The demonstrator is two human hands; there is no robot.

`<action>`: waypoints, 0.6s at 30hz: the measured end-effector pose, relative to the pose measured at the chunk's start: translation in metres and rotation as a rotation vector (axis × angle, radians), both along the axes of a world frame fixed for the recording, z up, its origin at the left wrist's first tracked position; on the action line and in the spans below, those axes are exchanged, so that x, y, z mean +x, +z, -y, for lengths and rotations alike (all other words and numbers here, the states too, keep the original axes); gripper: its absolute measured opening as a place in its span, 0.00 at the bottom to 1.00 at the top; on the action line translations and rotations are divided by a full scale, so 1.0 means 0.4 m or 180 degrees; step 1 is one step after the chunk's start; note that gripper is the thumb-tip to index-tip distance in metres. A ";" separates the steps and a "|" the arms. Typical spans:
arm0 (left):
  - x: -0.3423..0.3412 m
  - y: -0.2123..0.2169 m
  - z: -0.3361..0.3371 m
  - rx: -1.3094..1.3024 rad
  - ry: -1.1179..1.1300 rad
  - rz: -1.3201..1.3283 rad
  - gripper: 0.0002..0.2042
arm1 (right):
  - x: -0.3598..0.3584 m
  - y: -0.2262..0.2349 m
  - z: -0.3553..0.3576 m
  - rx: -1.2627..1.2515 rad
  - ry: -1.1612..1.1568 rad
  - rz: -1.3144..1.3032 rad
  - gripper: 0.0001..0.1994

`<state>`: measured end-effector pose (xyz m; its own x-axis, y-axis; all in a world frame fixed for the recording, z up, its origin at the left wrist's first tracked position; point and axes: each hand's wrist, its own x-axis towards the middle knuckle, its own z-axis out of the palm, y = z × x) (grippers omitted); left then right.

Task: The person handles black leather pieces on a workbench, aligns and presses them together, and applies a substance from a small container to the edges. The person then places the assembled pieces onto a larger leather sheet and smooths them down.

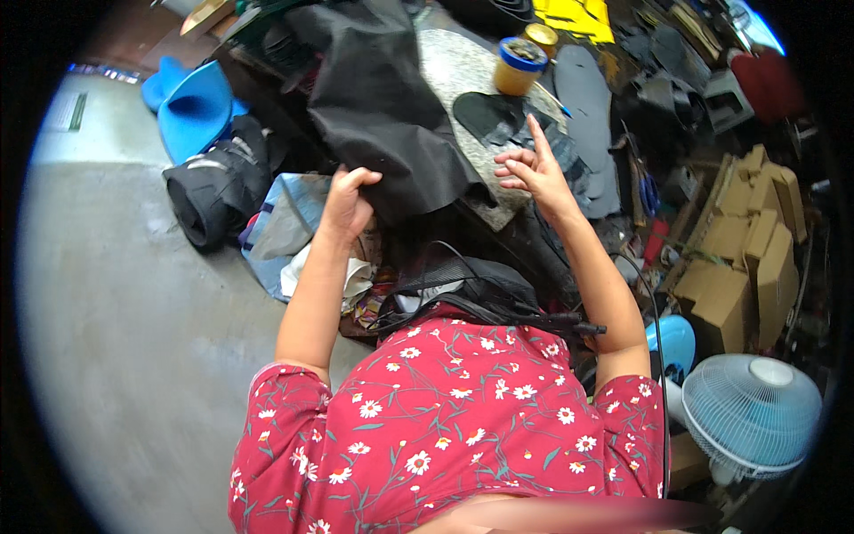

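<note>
My left hand (349,203) is closed on the near left edge of a large black sheet (382,116), thumb on top. The sheet looks like leather or synthetic leather and drapes over the left part of the worktop. My right hand (535,174) is raised over the speckled stone slab (471,138), its index finger stretched out and the others loosely bent, with nothing in it. Beneath and beyond it lie dark cut pieces (489,116). A blue-rimmed jar (519,67) with a messy top stands just past them, and a long grey sole-shaped piece (589,125) lies to the right.
Blue curved sheets (191,102) and a black roll (200,205) are piled at the left. Flattened cardboard boxes (743,249) and a fan (752,414) stand at the right. A black mesh bag (471,280) sits close to me. Yellow material (576,18) lies at the back.
</note>
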<state>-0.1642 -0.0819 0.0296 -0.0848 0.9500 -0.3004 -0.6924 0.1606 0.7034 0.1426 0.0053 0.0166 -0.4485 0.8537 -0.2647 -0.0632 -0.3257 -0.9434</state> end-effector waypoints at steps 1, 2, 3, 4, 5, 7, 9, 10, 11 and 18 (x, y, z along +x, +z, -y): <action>-0.006 -0.004 0.004 -0.0287 -0.0070 0.0471 0.17 | -0.019 -0.002 0.000 0.0626 0.0132 0.0509 0.45; -0.008 -0.004 0.004 -0.0525 -0.0102 0.0937 0.15 | -0.042 0.000 -0.002 0.1106 0.0235 0.1112 0.45; -0.001 -0.001 0.008 -0.0344 -0.0260 0.1023 0.14 | -0.047 0.014 0.002 0.1643 0.0458 0.1436 0.49; 0.009 0.008 0.011 -0.0554 -0.0198 0.0953 0.13 | -0.055 0.032 0.002 0.2057 0.0736 0.1551 0.55; 0.025 0.020 0.010 -0.0264 -0.0218 0.0624 0.14 | -0.063 0.051 0.005 0.2317 0.0992 0.1268 0.57; 0.059 0.057 0.008 -0.0106 -0.0272 -0.0013 0.14 | -0.098 0.085 0.013 0.2900 0.1380 0.0772 0.63; 0.096 0.095 0.006 -0.0131 -0.0733 -0.0329 0.19 | -0.126 0.116 0.028 0.3230 0.1441 0.0823 0.61; 0.115 0.108 0.003 -0.0022 -0.0906 -0.0471 0.23 | -0.139 0.128 0.031 0.3279 0.1447 0.0790 0.59; 0.130 0.118 -0.002 0.0508 -0.0980 -0.0594 0.29 | -0.151 0.137 0.031 0.3103 0.1153 0.0618 0.56; 0.099 0.074 -0.101 0.0093 0.0555 -0.0294 0.18 | -0.121 0.152 -0.030 0.0381 -0.0457 -0.1199 0.34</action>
<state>-0.1245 -0.0413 0.0593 -0.2747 0.9268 -0.2563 -0.6404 0.0225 0.7677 0.0942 0.0174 0.0773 -0.3693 0.9293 -0.0001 -0.4479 -0.1780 -0.8762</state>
